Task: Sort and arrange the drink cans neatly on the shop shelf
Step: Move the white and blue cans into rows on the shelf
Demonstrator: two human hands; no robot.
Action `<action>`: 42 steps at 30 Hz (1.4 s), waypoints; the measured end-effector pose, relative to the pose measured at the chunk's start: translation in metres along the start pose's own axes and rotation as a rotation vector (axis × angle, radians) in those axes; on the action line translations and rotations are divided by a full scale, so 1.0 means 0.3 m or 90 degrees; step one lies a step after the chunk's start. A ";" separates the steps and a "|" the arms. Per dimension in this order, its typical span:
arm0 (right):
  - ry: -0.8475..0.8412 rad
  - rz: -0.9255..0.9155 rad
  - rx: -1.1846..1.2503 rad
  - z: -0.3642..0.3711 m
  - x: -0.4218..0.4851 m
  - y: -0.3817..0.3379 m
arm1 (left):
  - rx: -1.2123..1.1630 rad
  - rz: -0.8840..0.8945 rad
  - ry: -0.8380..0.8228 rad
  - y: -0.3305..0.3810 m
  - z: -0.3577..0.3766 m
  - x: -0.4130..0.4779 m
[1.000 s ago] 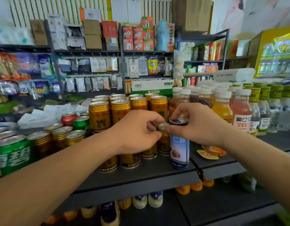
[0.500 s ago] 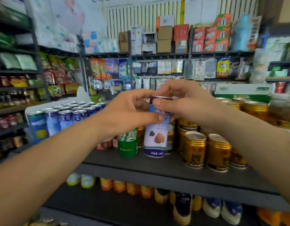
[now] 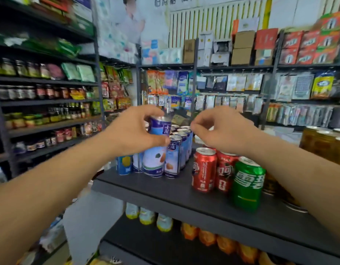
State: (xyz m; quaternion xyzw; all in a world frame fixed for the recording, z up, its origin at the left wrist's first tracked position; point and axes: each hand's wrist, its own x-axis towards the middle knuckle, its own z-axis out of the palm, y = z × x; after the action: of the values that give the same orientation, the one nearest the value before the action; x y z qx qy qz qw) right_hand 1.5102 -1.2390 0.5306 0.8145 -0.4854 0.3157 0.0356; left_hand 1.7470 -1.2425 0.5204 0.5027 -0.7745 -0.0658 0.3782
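Note:
My left hand (image 3: 134, 131) grips the top of a tall blue-and-white drink can (image 3: 155, 159). The can stands at the front of a row of matching blue-and-white cans (image 3: 181, 142) near the left end of the dark shelf (image 3: 165, 190). My right hand (image 3: 220, 129) hovers just right of that row, above the red cans, with thumb and fingers curled and nothing in them. Two red cola cans (image 3: 204, 169) and a green can (image 3: 247, 186) stand upright on the shelf below my right wrist.
Gold cans (image 3: 325, 144) stand at the far right. A blue can with a yellow fruit picture (image 3: 124, 165) sits at the shelf's left end. Bottles (image 3: 146, 215) line the lower shelf. Racks of jars and snack packets fill the left and back walls.
The view has swung left along the shelf. The blue-and-white can has travelled left from beside the gold cans to the blue row. My right hand has let go of it; my left hand holds it.

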 end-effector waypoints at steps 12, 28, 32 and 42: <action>-0.081 -0.018 -0.085 0.216 0.108 -0.099 | 0.115 0.039 -0.053 -0.290 0.093 0.044; -0.006 -0.014 -0.189 0.327 0.182 -0.110 | 0.250 0.080 -0.080 -0.376 0.032 0.054; -0.013 -0.013 -0.191 0.319 0.187 -0.098 | 0.292 0.085 -0.087 -0.376 0.035 0.072; -0.043 -0.022 -0.210 0.215 0.162 -0.103 | 0.338 0.126 -0.039 -0.306 0.000 0.078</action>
State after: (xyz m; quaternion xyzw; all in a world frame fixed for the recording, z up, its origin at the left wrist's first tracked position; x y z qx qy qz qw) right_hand 1.5824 -1.2836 0.5135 0.8162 -0.5173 0.2032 0.1579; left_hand 1.8090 -1.3065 0.4884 0.5036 -0.8211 0.1617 0.2146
